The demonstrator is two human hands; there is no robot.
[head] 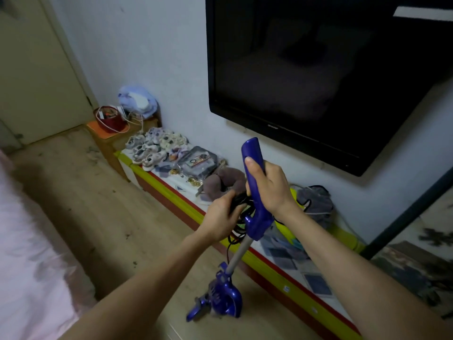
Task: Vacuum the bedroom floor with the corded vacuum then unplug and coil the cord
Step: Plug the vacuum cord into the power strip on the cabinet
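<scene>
A slim blue plastic corded vacuum [253,207] with a grey metal tube stands tilted near the middle of the frame, its bulbous blue motor body and floor head resting on the pale wooden floor [127,217] at lower centre. The person's right hand [268,186] is wrapped round the upper part of the blue handle, thumb lying flat along its front and fingers curled behind it. The left hand [224,214] sits just to the left of the handle's lower end, fingers closed on a bundle of the thin black cord [239,225], whose loops hang beside the tube and trail down towards the motor body.

Behind the vacuum, running from centre left to lower right, is a low white-topped bench with a yellow and red edge [277,263]. On it lie several pale patterned children's shoes [153,148], a clear plastic-wrapped packet [199,163], a brown plush toy [221,182], and, right of the handle, a grey cloth bag [316,204] with a yellow item beside it.

A large black flat-screen television [331,77] hangs on the white wall in the upper right. Further left, a dark red basket [109,119] and a pale blue bundle of cloth [138,99] sit on a small wooden stand. A cream door [31,77] fills the upper left, and pink bedding [27,253] fills the lower left.
</scene>
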